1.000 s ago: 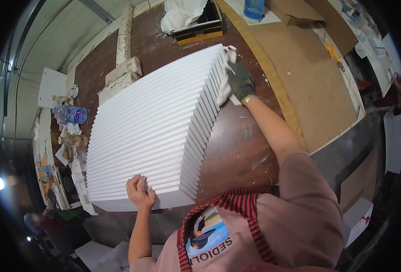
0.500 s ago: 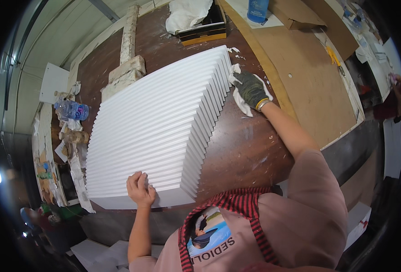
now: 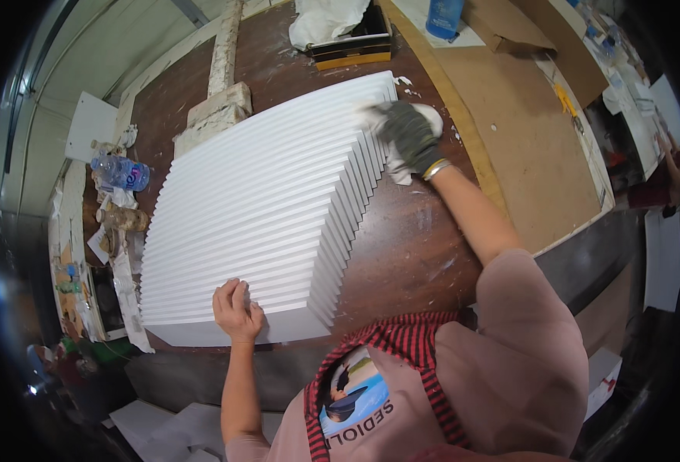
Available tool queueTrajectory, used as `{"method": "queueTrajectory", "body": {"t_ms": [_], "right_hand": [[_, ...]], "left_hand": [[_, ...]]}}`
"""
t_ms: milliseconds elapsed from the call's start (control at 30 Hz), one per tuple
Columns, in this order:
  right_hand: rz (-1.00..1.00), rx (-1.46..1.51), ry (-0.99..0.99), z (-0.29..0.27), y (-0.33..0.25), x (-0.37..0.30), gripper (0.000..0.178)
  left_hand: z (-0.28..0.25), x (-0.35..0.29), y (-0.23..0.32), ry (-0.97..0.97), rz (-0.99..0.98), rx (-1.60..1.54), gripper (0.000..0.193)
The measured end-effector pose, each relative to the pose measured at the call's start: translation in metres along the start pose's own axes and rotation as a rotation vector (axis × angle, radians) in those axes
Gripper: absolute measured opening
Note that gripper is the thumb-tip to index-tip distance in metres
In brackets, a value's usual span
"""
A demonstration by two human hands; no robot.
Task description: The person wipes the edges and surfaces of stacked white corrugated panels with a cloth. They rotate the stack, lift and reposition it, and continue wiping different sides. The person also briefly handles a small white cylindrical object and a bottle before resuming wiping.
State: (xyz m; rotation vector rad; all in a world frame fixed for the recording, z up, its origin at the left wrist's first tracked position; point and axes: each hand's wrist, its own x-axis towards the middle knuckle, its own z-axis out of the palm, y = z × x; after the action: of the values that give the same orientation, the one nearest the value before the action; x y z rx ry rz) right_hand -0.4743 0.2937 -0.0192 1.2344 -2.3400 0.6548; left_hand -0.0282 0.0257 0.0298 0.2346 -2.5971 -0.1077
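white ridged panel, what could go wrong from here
The white cloth in the gloved right hand might snag on the toothed edge of the white panel. White flecks by its far corner could get dragged onto it. The bare left hand at the near edge may not stop it shifting.

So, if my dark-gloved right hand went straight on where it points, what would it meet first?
Probably the white, ridged panel, whose right edge your right hand and the crumpled white cloth overlap; blur hides exact contact.
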Motion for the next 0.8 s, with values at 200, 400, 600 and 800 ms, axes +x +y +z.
{"method": "queueTrajectory", "body": {"t_ms": [200,400,600,800], "right_hand": [[1.093,1.571,0.652,-0.072,0.080,-0.020,0.026],[0.298,0.195,0.081,-0.102,0.035,-0.030,0.029],[0.094,0.408,0.188,-0.168,0.033,-0.032,0.023],[0.044,0.218,0.216,-0.170,0.067,-0.053,0.033]], "left_hand": [[-0.001,-0.001,-0.001,-0.001,0.001,0.008,0.040],[-0.003,0.001,0.002,0.007,-0.004,0.002,0.040],[-0.002,0.000,0.003,0.004,-0.011,0.007,0.039],[-0.001,0.000,0.002,0.017,0.016,-0.007,0.039]]}}
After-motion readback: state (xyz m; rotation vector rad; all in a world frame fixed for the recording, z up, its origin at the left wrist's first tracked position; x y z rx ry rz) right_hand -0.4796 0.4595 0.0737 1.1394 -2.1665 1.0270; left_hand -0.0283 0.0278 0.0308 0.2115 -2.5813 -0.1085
